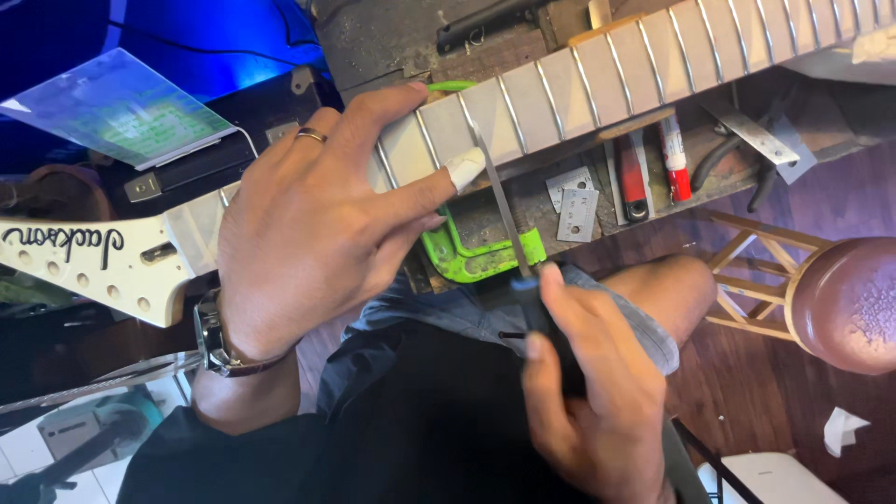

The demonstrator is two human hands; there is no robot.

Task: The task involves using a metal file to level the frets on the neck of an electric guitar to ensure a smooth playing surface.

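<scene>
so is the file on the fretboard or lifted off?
On it. The file, gripped in the right hand, lies across a fret of the guitar neck, with the left hand pressing the neck beside it.

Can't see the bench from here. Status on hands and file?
Left hand pressing guitar neck. Right hand gripping file, tip on a fret. Nothing in the way.

The left hand covers the guitar neck near the headstock; frets rightward lie open.

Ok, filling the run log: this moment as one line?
left hand: pressing guitar neck | right hand: holding file on fret | neck: across bench
</scene>
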